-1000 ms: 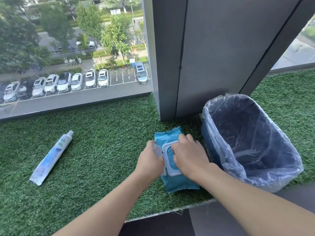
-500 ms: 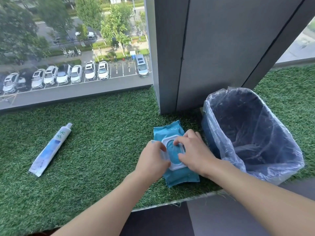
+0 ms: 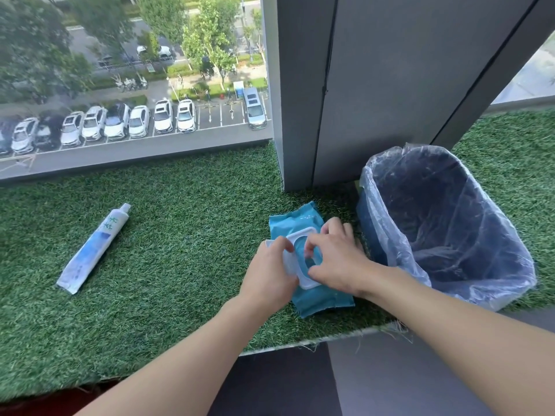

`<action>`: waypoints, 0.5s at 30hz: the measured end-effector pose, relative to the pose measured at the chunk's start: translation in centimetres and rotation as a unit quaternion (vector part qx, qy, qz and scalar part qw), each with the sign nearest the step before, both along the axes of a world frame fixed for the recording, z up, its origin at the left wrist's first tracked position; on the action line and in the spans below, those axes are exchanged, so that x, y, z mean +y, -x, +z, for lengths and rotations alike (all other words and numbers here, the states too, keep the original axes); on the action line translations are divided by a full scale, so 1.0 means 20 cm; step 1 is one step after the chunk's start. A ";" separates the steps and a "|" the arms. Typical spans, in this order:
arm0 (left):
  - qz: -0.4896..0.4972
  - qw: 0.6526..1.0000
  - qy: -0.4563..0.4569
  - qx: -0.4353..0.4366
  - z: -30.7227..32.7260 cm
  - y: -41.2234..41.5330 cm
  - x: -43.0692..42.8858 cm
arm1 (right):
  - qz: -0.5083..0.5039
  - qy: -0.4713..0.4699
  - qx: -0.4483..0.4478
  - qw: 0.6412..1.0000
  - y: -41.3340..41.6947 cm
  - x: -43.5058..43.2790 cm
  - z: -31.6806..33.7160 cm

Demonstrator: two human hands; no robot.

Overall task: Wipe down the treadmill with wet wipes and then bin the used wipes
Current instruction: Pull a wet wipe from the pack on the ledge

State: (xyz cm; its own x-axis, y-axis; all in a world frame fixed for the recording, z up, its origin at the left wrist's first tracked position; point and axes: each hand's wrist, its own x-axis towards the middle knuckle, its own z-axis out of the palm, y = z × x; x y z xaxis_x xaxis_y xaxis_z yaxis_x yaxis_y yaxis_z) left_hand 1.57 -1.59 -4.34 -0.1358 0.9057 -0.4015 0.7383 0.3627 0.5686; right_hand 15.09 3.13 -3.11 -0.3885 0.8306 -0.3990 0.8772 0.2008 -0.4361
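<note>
- Soft teal wet-wipes pack (image 3: 326,298) lies flat under both hands, its rigid white flip lid (image 3: 289,265) swung open.
- Left hand (image 3: 270,273) grips the lid; right hand (image 3: 338,261) pinches at the pack's oval opening.
- Blue bin (image 3: 368,223) with a crinkled clear liner stands just right of the right hand.
- A squeezed tube (image 3: 96,249) lies well left, on the artificial turf (image 3: 186,235) by a grey pillar (image 3: 375,85).

Part-hidden: pack (image 3: 306,219) opening, under right hand (image 3: 339,259); unreadable: tube (image 3: 94,250) print.
</note>
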 end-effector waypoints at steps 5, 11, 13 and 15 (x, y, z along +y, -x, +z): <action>0.001 1.000 -0.021 -0.020 0.01 0.00 -0.01 | 0.017 0.009 0.037 0.999 -0.08 -0.02 0.01; -0.036 0.999 -0.008 -0.020 0.00 0.00 -0.01 | 0.010 -0.062 0.083 0.995 -0.06 0.03 -0.04; -0.053 0.998 0.001 -0.016 0.01 0.01 0.00 | 0.062 -0.080 0.047 0.994 -0.04 0.05 -0.06; -0.070 0.997 0.011 -0.009 0.02 0.01 0.00 | 0.117 -0.113 0.000 0.987 -0.03 0.05 -0.06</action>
State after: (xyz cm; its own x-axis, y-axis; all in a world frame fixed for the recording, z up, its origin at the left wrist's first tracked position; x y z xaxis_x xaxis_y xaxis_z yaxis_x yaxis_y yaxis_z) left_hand 1.45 -1.54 -4.00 -0.0011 0.9061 -0.4232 0.7724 0.2695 0.5751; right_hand 15.69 4.16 -4.21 -0.5808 0.7854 -0.2140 0.7949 0.4904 -0.3574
